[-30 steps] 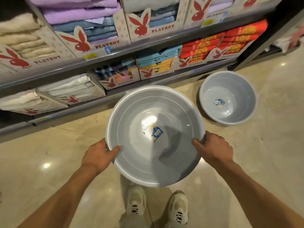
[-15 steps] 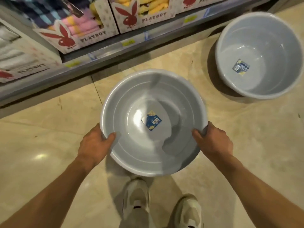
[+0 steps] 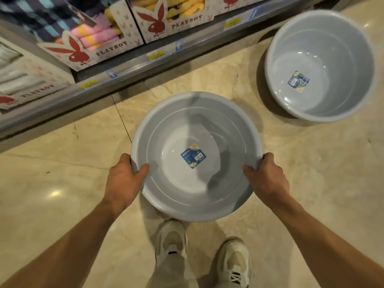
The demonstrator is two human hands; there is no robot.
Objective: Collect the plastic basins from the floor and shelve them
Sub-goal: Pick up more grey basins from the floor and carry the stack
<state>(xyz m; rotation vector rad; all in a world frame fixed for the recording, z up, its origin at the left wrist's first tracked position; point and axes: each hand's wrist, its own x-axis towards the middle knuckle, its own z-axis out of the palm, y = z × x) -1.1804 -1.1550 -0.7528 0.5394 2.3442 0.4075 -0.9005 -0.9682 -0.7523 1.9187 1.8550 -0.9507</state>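
Note:
I hold a grey plastic basin point(image 3: 172, 183) level in front of me, above the floor and my feet. A blue label is stuck at its bottom. My left hand point(image 3: 122, 179) grips its left rim, thumb inside. My right hand point(image 3: 268, 179) grips its right rim the same way. A second grey basin point(image 3: 332, 46), deeper and also labelled, stands upright on the floor at the upper right, apart from the held one.
A low store shelf point(image 3: 128, 69) with price tags runs along the top left, holding cardboard display boxes of folded towels point(image 3: 97, 36). Beige polished floor tiles point(image 3: 311, 173) lie all around. My two sneakers point(image 3: 172, 242) stand just below the held basin.
The view has tipped down and closer: upper shelves have left the frame, the floor basin looms larger at the upper right. Both hands keep the same grip on the basin.

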